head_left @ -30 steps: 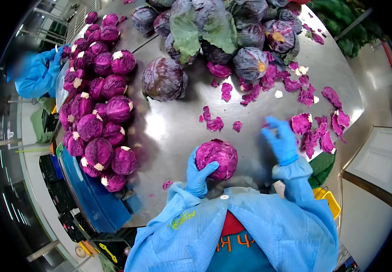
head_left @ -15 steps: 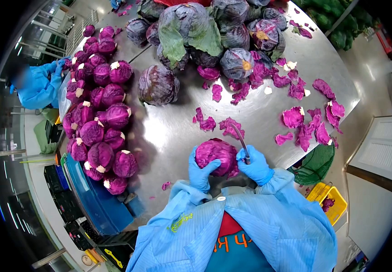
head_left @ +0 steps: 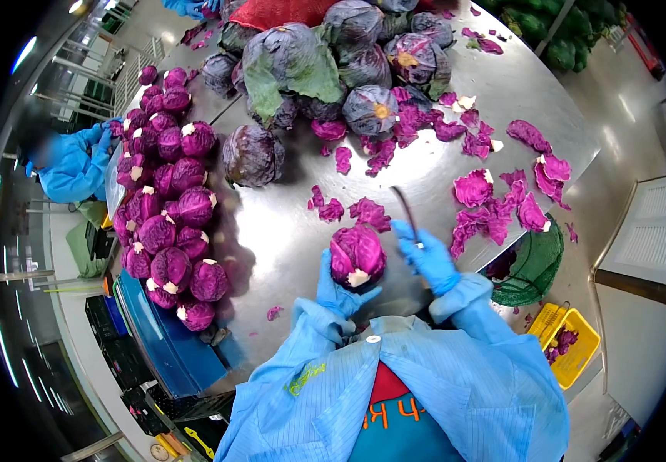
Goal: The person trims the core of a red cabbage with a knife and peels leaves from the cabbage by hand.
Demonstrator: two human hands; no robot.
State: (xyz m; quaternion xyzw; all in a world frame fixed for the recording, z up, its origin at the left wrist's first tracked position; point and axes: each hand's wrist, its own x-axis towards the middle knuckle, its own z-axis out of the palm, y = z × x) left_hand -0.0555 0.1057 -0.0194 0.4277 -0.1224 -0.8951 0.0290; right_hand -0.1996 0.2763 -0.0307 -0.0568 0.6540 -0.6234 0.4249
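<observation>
A trimmed red cabbage (head_left: 357, 254), its pale cut stem facing me, sits at the front of the steel table (head_left: 287, 231). My gloved left hand (head_left: 339, 292) cradles it from the left and below, fingers along its side and thumb stretched beneath. Just to the right, apart from the cabbage, my gloved right hand (head_left: 429, 260) is closed around a knife (head_left: 406, 206) with a thin, dark, curved blade pointing up and away. Loose purple leaves (head_left: 369, 214) lie right behind the cabbage.
Trimmed cabbages (head_left: 171, 269) are piled at left, with a blue bin (head_left: 167, 331) below. Untrimmed cabbages (head_left: 294, 65) and a red sack (head_left: 283, 11) are at the back. Leaf scraps (head_left: 494, 215), a green net basket (head_left: 537, 266) and a yellow crate (head_left: 575, 354) are right. A co-worker (head_left: 71, 165) is far left.
The cabbage has turned so its cut stem shows towards me. My right hand has drawn the knife away to the right, and my left thumb has dropped below the cabbage.
</observation>
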